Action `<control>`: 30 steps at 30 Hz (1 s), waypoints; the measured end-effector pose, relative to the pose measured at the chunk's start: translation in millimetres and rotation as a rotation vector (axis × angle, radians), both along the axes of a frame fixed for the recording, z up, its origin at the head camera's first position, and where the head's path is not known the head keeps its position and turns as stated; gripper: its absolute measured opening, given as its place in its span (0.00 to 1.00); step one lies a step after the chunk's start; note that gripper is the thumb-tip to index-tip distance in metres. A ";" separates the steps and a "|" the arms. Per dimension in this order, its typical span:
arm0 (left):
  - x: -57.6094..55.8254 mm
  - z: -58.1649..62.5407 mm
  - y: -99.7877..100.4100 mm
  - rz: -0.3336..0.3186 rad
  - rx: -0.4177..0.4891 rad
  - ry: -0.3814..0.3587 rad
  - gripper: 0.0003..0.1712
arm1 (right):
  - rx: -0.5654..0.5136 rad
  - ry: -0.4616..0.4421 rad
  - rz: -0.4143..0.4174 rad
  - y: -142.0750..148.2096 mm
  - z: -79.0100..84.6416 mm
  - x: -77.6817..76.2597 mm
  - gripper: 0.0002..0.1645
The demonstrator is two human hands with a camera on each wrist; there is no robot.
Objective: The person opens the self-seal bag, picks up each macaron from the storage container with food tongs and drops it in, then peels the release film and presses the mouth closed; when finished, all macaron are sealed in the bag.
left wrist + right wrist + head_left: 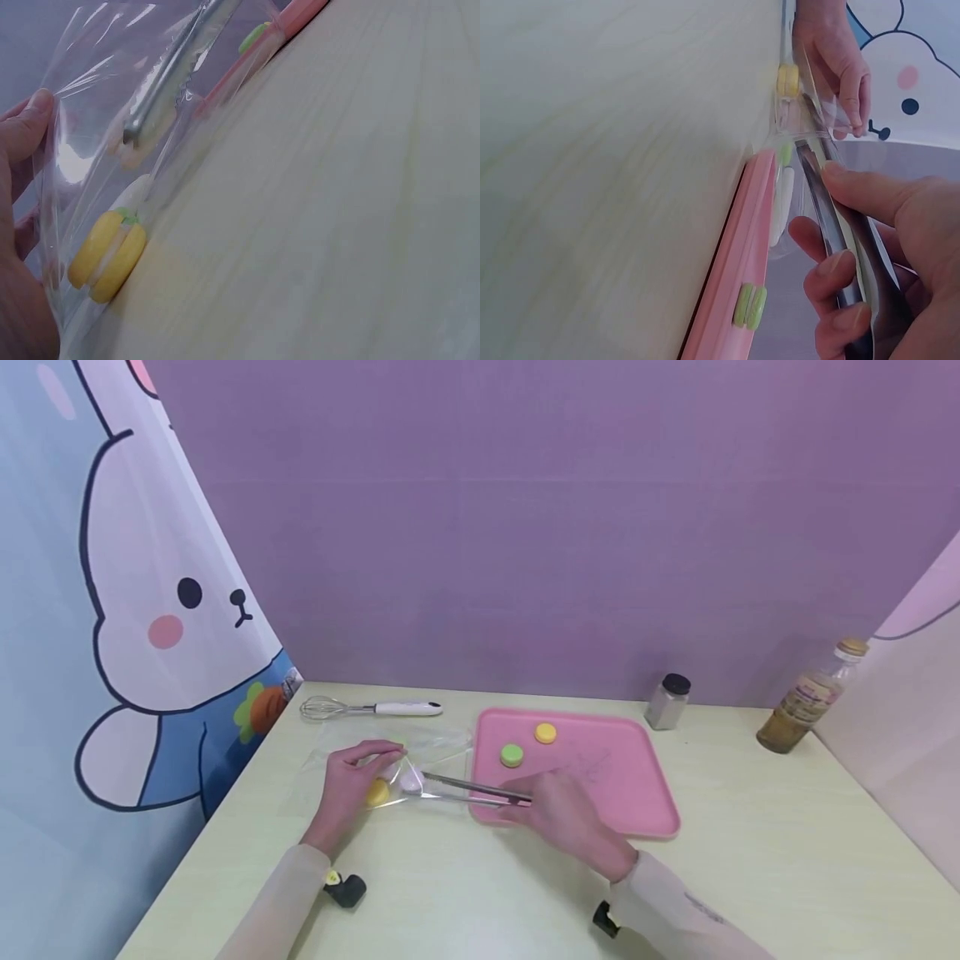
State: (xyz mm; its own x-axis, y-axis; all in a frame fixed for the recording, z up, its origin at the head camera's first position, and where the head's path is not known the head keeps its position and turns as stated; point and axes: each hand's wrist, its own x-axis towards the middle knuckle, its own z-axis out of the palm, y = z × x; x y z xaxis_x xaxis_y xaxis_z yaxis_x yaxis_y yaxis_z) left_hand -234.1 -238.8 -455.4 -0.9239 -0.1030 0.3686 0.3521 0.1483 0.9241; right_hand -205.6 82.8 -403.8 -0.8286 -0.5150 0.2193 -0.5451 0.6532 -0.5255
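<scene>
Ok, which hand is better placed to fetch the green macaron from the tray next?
Probably the right hand: it holds the tongs and is nearer the tray, while the left hand grips the bag.

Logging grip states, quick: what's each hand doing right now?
Left hand: closed, pinching the clear plastic bag.
Right hand: closed, holding the metal tongs.

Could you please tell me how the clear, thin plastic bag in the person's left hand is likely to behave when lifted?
The clear, thin plastic bag will probably flex and crumple, since its film shows creases near the left hand. The round yellow macaron inside may make it sag. Its glossy sheen suggests it could be slippery.
</scene>
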 end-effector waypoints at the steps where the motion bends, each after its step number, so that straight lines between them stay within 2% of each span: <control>1: -0.2 0.0 0.0 -0.003 0.001 0.001 0.12 | -0.001 -0.008 0.007 -1.2 -0.2 -0.5 0.14; 8: -1.0 0.5 -0.9 -0.019 -0.011 0.020 0.11 | -0.014 -0.037 0.045 -8.5 -0.9 -3.2 0.11; 21: 1.5 2.1 0.7 0.000 -0.011 -0.014 0.12 | 0.029 -0.059 0.029 -16.7 -0.5 -7.2 0.10; 30: 1.5 0.5 0.1 0.002 -0.004 -0.012 0.12 | 0.031 -0.012 0.030 -15.3 -1.2 -7.6 0.13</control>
State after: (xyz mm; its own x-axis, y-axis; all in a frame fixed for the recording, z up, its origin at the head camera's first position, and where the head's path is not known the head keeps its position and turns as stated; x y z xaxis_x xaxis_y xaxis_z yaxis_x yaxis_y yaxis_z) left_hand -232.6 -238.6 -454.8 -0.9281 -0.1036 0.3575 0.3404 0.1524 0.9278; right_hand -213.2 67.5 -405.0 -0.8155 -0.5456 0.1928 -0.5580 0.6529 -0.5123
